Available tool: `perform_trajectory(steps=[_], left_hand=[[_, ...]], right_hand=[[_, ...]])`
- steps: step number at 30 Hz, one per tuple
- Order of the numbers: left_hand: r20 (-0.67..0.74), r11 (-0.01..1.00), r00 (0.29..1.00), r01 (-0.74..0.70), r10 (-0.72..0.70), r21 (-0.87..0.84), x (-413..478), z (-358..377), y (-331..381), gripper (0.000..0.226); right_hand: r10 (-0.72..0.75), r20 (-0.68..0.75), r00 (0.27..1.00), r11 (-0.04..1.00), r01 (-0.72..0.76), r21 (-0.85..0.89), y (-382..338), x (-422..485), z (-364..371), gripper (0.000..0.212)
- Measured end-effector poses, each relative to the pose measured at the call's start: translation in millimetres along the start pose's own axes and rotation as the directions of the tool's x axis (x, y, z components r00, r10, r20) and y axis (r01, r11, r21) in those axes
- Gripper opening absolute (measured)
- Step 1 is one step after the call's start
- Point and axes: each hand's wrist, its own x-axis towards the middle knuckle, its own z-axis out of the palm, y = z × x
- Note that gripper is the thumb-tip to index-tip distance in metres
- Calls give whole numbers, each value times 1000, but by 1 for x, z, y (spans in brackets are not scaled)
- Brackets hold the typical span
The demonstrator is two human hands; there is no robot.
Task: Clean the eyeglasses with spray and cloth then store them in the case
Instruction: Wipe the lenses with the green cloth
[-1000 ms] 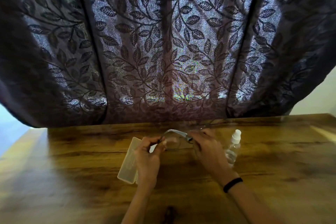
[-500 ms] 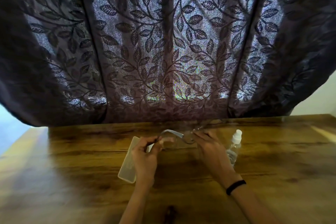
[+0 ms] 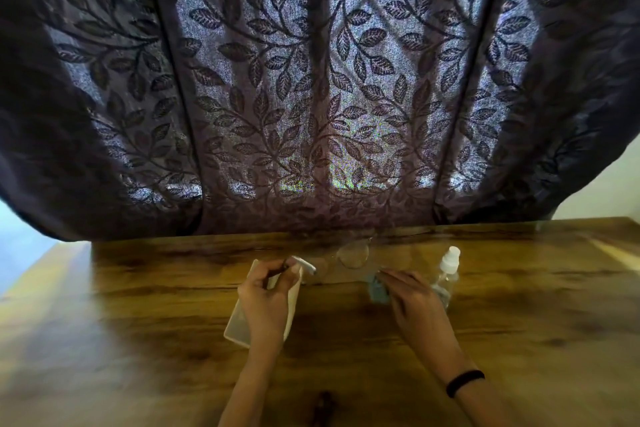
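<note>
Just beyond and between both hands, the clear-framed round eyeglasses (image 3: pixel 353 255) appear blurred; the left hand (image 3: pixel 266 298) pinches one temple with curled fingers, and the right hand (image 3: pixel 414 298) pinches a small grey-blue cloth (image 3: pixel 377 290).

The desk (image 3: pixel 519 291) is glossy grained wood. Your left hand (image 3: pixel 266 298) holds clear-lensed eyeglasses (image 3: pixel 353 255) over a frosted plastic case (image 3: pixel 239 326); your right hand (image 3: pixel 412 298) pinches matt cloth (image 3: pixel 375 291) beside a clear plastic bottle (image 3: pixel 448 276).
</note>
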Motion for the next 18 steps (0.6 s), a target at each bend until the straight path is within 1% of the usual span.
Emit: perform_trajectory(steps=[3, 6, 7, 8, 9, 11, 12, 13, 14, 16, 18], left_hand=[[6, 999, 1000, 12, -12, -38, 2, -2, 3, 30], [8, 990, 999, 47, -47, -129, 2, 1, 4, 24], [22, 985, 998, 64, -61, -158, 2, 1, 3, 21], [37, 978, 996, 87, -81, -187, 2, 2, 1, 17], [53, 969, 993, 118, -109, -216, 3, 2, -1, 15], [92, 938, 978, 204, -185, -280, 3, 0, -5, 14], [114, 916, 968, 248, -223, -315, 4, 0, -7, 14], [133, 894, 958, 285, -254, -346, 4, 0, -8, 15], [149, 873, 949, 315, -279, -371, 5, 0, -8, 15], [178, 846, 935, 354, -307, -398, 5, 0, -8, 13], [204, 834, 927, 373, -315, -406, 3, 0, -6, 12]], right_hand=[[102, 120, 987, 994, -106, 25, 11, -7, 7, 35], [133, 296, 946, 986, -156, 55, 14, -12, 11, 31], [142, 325, 935, 981, -176, 78, 12, -12, 10, 32], [158, 315, 936, 972, -204, 118, 9, -9, 8, 31], [181, 274, 945, 955, -235, 180, 5, -5, 4, 30], [246, 113, 963, 898, -271, 346, -2, 8, -5, 29], [283, 30, 959, 859, -267, 438, -3, 15, -10, 27], [313, -20, 949, 811, -257, 526, -4, 23, -16, 23], [331, -37, 943, 760, -243, 603, -5, 29, -22, 21], [316, -28, 948, 681, -206, 702, -8, 38, -32, 20], [274, -27, 961, 652, -165, 740, -14, 41, -38, 28]])
